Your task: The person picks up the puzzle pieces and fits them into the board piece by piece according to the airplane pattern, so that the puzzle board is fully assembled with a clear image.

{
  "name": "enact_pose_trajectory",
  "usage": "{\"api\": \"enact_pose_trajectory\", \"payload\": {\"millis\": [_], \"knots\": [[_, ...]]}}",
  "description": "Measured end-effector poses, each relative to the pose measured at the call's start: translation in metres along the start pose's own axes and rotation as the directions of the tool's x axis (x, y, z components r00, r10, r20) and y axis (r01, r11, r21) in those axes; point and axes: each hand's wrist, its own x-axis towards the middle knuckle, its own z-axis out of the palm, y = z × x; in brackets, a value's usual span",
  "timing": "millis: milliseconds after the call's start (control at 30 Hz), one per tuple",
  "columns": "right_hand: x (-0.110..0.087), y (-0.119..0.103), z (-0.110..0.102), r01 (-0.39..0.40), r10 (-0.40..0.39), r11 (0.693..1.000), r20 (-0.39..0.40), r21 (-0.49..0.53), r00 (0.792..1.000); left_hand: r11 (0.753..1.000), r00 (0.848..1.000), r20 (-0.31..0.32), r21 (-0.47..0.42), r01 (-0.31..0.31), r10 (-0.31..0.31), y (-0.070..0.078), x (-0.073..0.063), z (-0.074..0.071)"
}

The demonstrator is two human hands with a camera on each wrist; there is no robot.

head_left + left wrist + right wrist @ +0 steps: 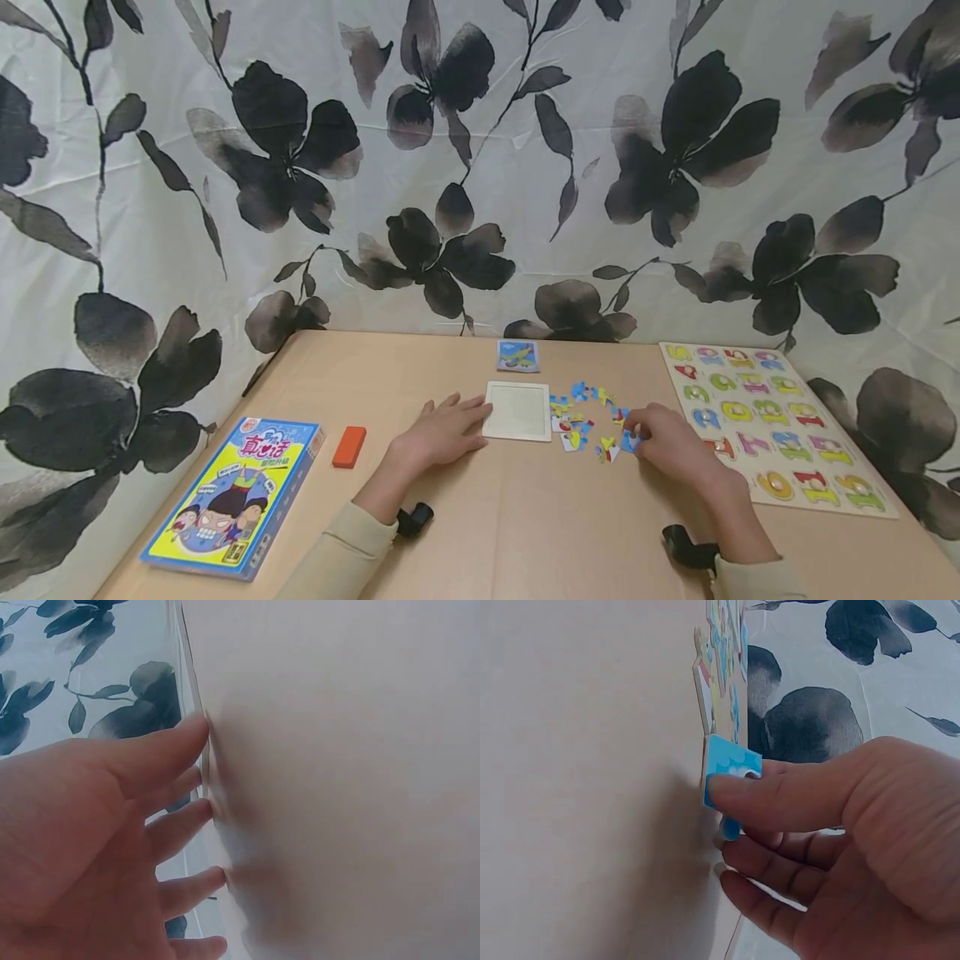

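My right hand (667, 446) pinches a blue jigsaw piece (730, 755) between thumb and fingers, low over the tabletop. In the right wrist view the thumb covers part of its face, and a rounded blue knob shows below. Loose jigsaw pieces (576, 440), in blue, yellow, white and red, lie in a rough ring just left of that hand. Beside them is a square white puzzle tray (517, 412) with a raised border. My left hand (447, 429) rests at the tray's left edge, fingers spread and extended; the left wrist view shows its fingertips (216, 876) against the table.
Behind the tray lies a small blue picture card (517, 356). A large board of colourful figures (772, 425) covers the right side. On the left are a blue and yellow game box (232, 500) and an orange block (348, 447). A floral cloth (480, 167) hangs behind the table.
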Motion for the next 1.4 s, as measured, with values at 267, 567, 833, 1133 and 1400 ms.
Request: {"api": "enact_pose_trajectory", "payload": {"millis": [267,567,833,1133,1400], "knots": [[0.007,-0.006,-0.004,0.020,-0.019,0.999,-0.026,0.034,0.999,0.996,0.998,-0.049,0.077,-0.038,0.041,0.002,0.008,-0.001],[0.024,-0.020,0.002,-0.010,0.016,0.988,-0.040,0.152,0.999,0.994,0.994,-0.096,0.099,-0.046,0.056,0.002,0.017,-0.004],[0.031,-0.032,0.012,-0.006,0.022,0.969,-0.063,0.247,0.998,0.998,0.989,-0.135,-0.005,-0.063,0.062,-0.006,0.021,-0.003],[0.048,-0.054,0.025,-0.060,0.090,0.913,-0.056,0.403,0.994,0.997,0.991,-0.115,-0.026,-0.066,0.063,-0.012,0.027,-0.003],[0.069,-0.076,0.044,-0.072,0.126,0.853,-0.069,0.517,0.990,0.998,0.995,-0.071,-0.024,-0.066,0.064,-0.014,0.029,-0.003]]}}
